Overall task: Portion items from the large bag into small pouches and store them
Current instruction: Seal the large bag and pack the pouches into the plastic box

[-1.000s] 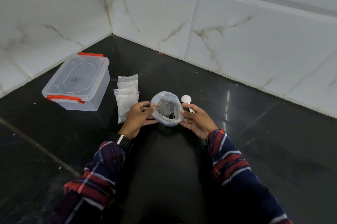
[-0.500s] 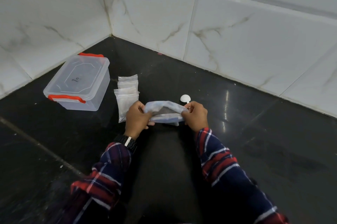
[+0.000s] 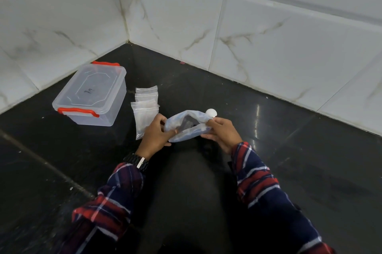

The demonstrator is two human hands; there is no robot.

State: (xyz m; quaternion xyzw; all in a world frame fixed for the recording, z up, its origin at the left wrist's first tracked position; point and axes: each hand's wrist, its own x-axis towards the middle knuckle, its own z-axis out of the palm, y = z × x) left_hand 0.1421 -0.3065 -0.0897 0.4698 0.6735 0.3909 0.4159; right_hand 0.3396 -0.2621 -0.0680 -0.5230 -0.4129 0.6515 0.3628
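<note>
Plastic bag held by two hands, left and right.

One lidded box, left of centre. One bag, mid-frame, held between two hands: left hand and right hand. One spoon, only its white bowl showing above the bag. One stack of pouches between box and bag; at least four overlap, exact number unclear.
</note>
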